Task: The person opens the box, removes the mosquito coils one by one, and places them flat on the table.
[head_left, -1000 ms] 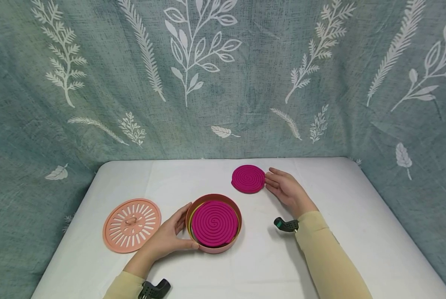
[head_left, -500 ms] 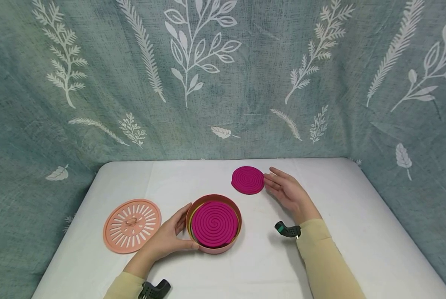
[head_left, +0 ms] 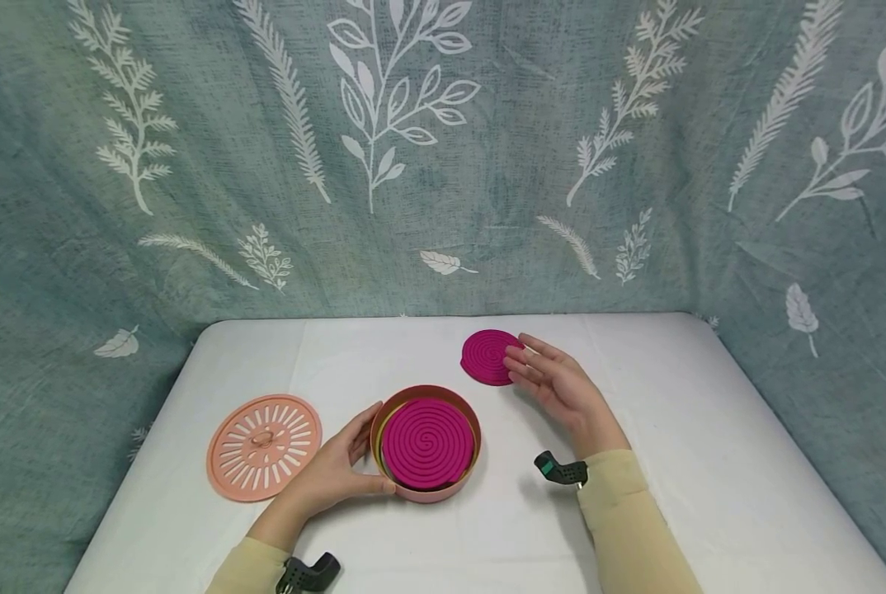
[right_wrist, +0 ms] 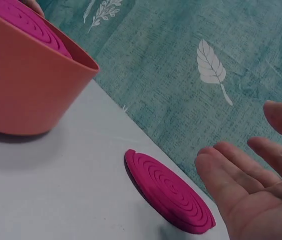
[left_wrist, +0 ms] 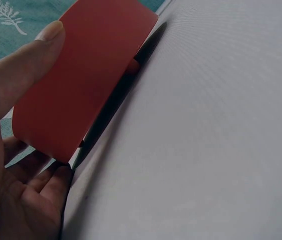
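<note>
Right hand point(head_left: 559, 394) shifted left, spread | far coil point(head_left: 482, 358) end leftward | left hand point(head_left: 332, 477) holds bowl point(head_left: 426, 497)

A round, open-topped salmon-pink container point(head_left: 428, 497) stands upright on the white table point(head_left: 502, 528) with a flat magenta spiral disc point(head_left: 426, 444) lying inside it, and a second magenta spiral disc point(head_left: 484, 357) lies flat beyond the container, to the right.

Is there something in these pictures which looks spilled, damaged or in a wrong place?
Nothing stands out as spilled or damaged. The slotted lid lies flat on the table, left of the open container, and one magenta coil lies outside it; neither looks odd.
</note>
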The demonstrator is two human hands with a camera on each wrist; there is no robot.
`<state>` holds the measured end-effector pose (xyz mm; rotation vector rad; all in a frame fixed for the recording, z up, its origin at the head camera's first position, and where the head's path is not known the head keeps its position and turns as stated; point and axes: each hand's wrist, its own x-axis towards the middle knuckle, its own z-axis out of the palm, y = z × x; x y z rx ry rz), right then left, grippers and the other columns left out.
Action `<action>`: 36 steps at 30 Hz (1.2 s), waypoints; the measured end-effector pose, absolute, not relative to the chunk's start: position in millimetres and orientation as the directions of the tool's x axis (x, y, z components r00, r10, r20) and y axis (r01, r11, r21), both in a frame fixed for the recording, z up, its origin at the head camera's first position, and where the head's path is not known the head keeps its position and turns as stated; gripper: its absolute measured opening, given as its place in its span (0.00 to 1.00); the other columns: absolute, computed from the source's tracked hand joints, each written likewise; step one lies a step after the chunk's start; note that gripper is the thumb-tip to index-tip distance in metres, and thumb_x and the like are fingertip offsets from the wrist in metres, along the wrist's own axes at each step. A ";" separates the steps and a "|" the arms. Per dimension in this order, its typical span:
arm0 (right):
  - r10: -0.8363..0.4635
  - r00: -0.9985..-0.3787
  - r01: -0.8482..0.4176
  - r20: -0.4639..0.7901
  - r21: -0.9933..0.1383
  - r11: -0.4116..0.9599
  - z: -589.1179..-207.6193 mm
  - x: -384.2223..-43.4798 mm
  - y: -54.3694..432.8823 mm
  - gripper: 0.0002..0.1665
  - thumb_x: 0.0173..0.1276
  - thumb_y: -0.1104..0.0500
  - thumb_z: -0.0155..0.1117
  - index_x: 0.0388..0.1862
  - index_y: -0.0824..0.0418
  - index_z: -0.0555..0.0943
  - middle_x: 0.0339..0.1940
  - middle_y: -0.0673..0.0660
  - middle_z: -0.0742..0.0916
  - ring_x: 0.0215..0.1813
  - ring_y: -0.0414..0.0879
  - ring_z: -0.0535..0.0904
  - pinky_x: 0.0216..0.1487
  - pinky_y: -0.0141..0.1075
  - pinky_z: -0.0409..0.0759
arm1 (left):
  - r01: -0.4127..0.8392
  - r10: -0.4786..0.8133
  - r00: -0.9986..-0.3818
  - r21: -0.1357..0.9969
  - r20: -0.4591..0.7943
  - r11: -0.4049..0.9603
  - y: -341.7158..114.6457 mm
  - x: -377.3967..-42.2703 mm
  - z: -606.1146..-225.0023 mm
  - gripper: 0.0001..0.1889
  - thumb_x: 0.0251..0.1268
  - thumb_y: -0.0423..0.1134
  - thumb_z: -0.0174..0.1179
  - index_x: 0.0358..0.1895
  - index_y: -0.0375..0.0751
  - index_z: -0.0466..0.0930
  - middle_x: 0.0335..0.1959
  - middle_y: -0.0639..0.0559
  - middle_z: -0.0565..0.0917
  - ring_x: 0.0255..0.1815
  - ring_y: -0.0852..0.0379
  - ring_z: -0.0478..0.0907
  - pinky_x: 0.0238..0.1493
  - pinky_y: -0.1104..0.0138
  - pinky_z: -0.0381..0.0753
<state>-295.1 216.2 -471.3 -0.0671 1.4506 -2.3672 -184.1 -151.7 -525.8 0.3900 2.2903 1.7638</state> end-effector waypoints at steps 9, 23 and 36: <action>-0.402 -0.912 0.238 -0.078 -0.899 -0.367 -466.3 -289.1 203.9 0.34 0.78 0.63 0.53 0.78 0.67 0.55 0.75 0.69 0.65 0.71 0.61 0.66 0.70 0.47 0.70 | 0.102 0.354 -0.935 0.968 0.013 0.232 -152.5 -188.2 -527.6 0.65 0.34 0.48 0.85 0.79 0.55 0.52 0.75 0.62 0.59 0.74 0.62 0.57 0.71 0.74 0.60; -0.478 -0.877 0.237 -0.059 -0.917 -0.321 -456.2 -278.2 186.7 0.33 0.78 0.62 0.55 0.77 0.69 0.58 0.71 0.71 0.70 0.70 0.66 0.66 0.66 0.47 0.74 | 0.099 0.364 -0.931 0.964 0.003 0.245 -152.1 -189.2 -525.3 0.65 0.33 0.51 0.84 0.80 0.53 0.51 0.75 0.62 0.59 0.74 0.63 0.56 0.71 0.74 0.60; -0.565 -0.821 0.253 -0.086 -0.941 -0.225 -459.2 -271.3 167.3 0.34 0.77 0.61 0.55 0.75 0.72 0.58 0.70 0.73 0.70 0.66 0.60 0.73 0.66 0.47 0.74 | 0.091 0.355 -0.935 0.964 -0.004 0.251 -154.9 -186.8 -528.7 0.66 0.33 0.51 0.85 0.80 0.53 0.51 0.75 0.62 0.59 0.74 0.63 0.56 0.71 0.74 0.60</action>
